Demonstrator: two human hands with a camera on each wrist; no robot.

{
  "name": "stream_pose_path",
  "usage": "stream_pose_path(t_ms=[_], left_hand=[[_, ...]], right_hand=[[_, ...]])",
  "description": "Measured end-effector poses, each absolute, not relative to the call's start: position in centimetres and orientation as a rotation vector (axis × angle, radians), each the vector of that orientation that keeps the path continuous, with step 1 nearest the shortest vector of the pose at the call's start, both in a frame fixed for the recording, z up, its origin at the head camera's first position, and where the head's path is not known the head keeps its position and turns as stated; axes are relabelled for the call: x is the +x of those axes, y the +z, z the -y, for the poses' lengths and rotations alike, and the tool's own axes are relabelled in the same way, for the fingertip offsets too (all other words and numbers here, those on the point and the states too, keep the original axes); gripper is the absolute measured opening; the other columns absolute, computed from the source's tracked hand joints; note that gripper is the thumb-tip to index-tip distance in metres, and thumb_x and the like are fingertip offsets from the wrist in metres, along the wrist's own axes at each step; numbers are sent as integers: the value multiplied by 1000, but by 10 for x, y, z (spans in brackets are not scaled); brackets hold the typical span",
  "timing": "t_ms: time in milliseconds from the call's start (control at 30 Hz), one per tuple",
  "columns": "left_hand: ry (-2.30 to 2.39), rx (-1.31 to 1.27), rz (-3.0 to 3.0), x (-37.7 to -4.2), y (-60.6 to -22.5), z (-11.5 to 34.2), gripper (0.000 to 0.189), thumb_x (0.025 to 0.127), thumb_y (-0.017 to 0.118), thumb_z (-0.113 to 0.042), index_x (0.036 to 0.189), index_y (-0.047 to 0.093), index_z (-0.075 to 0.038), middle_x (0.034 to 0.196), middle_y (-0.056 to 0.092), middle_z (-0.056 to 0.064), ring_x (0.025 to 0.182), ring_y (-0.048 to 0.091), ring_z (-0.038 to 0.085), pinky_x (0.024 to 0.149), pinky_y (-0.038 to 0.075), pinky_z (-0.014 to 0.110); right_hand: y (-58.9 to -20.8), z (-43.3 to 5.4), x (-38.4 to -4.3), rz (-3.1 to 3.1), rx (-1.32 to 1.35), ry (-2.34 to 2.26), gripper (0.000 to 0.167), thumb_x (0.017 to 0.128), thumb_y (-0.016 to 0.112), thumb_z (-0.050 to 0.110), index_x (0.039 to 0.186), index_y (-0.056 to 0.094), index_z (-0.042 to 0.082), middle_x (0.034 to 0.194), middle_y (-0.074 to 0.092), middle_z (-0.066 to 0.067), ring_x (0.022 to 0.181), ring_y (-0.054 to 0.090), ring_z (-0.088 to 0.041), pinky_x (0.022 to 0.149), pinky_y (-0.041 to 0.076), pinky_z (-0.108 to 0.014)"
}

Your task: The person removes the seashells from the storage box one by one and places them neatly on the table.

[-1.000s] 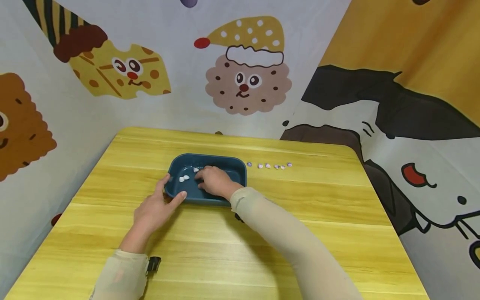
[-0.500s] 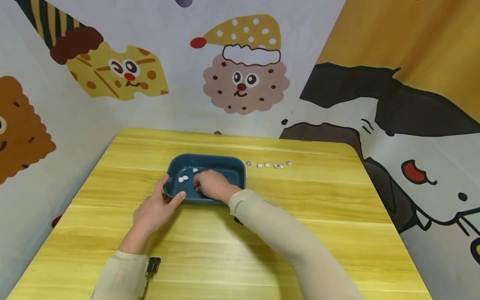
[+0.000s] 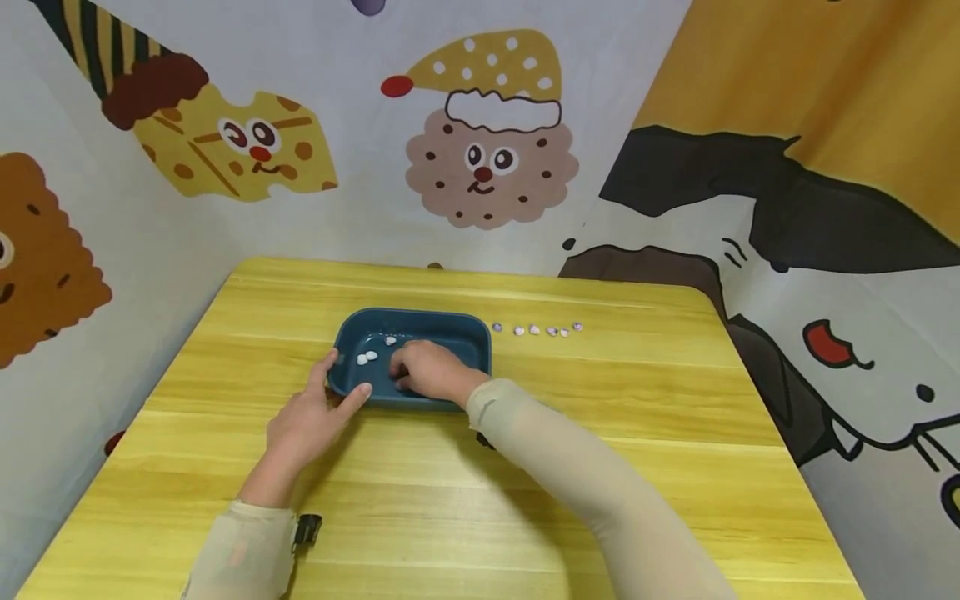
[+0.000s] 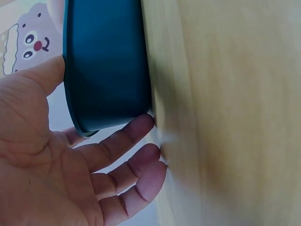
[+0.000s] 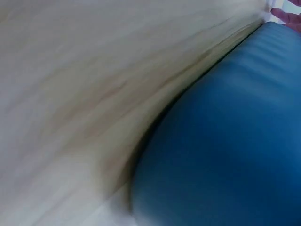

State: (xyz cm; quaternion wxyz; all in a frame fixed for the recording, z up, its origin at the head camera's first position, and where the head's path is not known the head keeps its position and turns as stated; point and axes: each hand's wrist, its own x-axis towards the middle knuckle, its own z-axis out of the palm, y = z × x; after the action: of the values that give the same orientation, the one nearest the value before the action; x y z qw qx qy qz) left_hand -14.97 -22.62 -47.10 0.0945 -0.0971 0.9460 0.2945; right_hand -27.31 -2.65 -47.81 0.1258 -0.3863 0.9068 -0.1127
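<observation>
A dark blue rectangular tray (image 3: 457, 403) stands on the wooden table. My left hand (image 3: 306, 421) holds its left end, thumb on the near rim and fingers around the corner; in the left wrist view the thumb (image 4: 44, 75) touches the rim while the lower fingers (image 4: 141, 188) rest by the tabletop. Inside the tray is my right hand (image 3: 431, 369), fingers bent downward, their tips partly hidden, so anything pinched there cannot be made out. Left of it lie small white shell-like pieces: a touching pair (image 3: 367, 357) and a single piece (image 3: 390, 340) farther back.
Several small purple-and-white pieces (image 3: 534, 330) form a loose row on the table (image 3: 637, 400), right of the tray near the back. A cartoon-printed cloth (image 3: 300, 225) hangs behind and beside the table.
Inside the tray, my right hand has gone from spread fingers to more bent ones, then shifted slightly right. My left hand keeps its hold on the tray. The row outside looks the same.
</observation>
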Motion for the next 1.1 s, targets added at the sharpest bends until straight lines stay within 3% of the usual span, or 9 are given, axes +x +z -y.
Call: stream_pose_path(t_ms=[133,333,533,900,1100], left_hand=[[875,-286,-2810,-150,-471,227,107,97,43,-85,174,4,-22,150,57,36,102,69,46,60,43,38],[868,-283,-2809,-150,-469,226,108,97,42,-87,174,4,-21,150,56,36,102,68,46,61,42,38],[870,-277,-2807,-149,-469,227,108,97,40,-87,174,3,-21,153,54,36,106,68,49,61,42,38],[867,-286,-2811,-150,-469,227,108,97,40,-87,174,3,-22,153,53,37,101,68,46,60,41,38],[870,-285,-2813,-150,-471,227,108,97,41,-87,174,3,-22,153,55,33,106,68,48,61,42,39]], right_hand=[[-478,19,-277,-2704,-1065,-277,23,104,73,31,125,78,23,126,74,5,120,64,-17,106,53,-33],[-477,14,-279,-2686,-1020,-323,24,106,70,19,129,77,19,131,75,1,128,67,-19,110,53,-34],[-477,12,-277,-2665,-1032,-357,23,108,65,15,127,78,17,130,77,-1,126,70,-19,108,55,-34],[-477,10,-280,-2637,-1001,-404,23,108,65,15,127,78,17,130,77,-1,125,71,-18,107,56,-34],[-477,10,-280,-2642,-970,-410,24,107,68,18,130,76,16,129,77,-1,122,71,-17,104,56,-32]])
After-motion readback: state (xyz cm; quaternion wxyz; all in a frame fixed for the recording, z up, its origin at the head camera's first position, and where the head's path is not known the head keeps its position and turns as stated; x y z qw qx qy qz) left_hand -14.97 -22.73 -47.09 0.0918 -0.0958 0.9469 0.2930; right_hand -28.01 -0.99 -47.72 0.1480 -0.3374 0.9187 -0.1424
